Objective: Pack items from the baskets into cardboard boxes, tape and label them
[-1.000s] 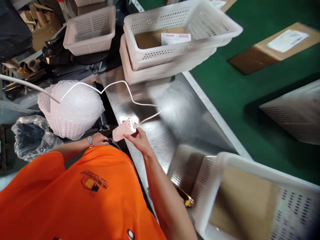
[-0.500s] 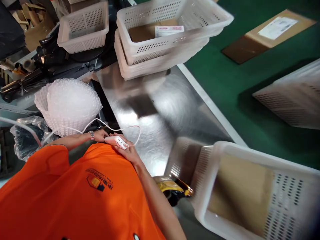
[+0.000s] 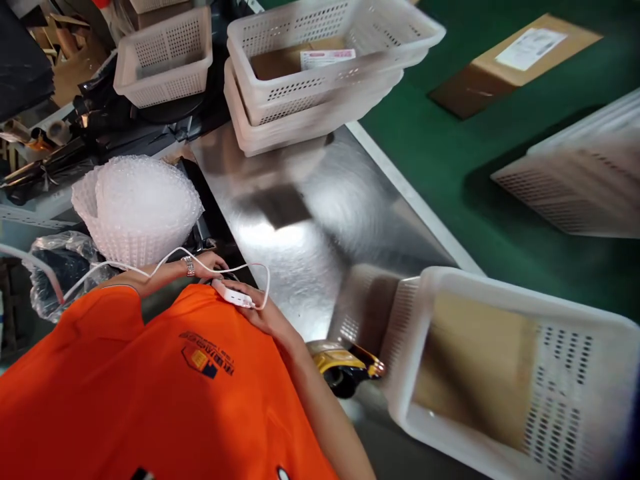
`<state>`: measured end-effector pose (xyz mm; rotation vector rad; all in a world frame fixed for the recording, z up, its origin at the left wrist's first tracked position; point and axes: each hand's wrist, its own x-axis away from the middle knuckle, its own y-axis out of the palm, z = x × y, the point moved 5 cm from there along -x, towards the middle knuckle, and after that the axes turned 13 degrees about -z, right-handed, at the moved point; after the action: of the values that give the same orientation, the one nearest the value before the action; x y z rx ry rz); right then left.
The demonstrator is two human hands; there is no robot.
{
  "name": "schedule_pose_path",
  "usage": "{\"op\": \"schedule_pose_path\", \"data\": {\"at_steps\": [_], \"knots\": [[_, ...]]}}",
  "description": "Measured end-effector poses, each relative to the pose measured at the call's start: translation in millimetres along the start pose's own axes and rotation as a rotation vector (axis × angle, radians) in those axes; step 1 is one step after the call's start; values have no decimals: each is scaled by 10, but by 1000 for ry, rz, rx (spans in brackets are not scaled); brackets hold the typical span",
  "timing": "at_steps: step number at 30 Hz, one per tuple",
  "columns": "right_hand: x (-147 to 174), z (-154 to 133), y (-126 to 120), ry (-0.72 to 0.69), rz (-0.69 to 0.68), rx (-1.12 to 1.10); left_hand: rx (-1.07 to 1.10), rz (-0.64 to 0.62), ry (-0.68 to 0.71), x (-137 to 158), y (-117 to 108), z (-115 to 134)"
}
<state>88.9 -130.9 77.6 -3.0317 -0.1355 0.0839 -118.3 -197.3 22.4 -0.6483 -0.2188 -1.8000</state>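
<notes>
Close in front of my orange shirt, my left hand [image 3: 210,265], with a metal watch at the wrist, has its fingers bent at a small dark thing [image 3: 229,275] that I cannot make out. My right hand [image 3: 259,311] reaches in opposite, its curled fingers partly hidden behind a white device [image 3: 233,295] with small slots in its side. A thin white cable [image 3: 180,250] loops from the device over the left hand and off to the left. Whether the right hand grips the device or only lies behind it is unclear.
A metal tabletop [image 3: 320,247] lies ahead. A bubble wrap roll [image 3: 143,207] stands left. Stacked white baskets [image 3: 300,100] are at the back; another basket [image 3: 600,347] holding cardboard is at right, near a tape dispenser [image 3: 343,363]. A carton [image 3: 510,60] sits on the green floor.
The white device has tilted and dropped slightly, and its cable now arches over the left hand. The left hand has come away from the device's end. The view has shifted a little.
</notes>
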Motion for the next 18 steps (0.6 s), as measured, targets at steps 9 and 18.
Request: {"op": "schedule_pose_path", "data": {"at_steps": [9,18], "knots": [[282,109,62,-14,155,86,162,-238,-347,-63,168,-212],[299,171,140,-2,220,97,490,-174,-302,85,209,-156]]}}
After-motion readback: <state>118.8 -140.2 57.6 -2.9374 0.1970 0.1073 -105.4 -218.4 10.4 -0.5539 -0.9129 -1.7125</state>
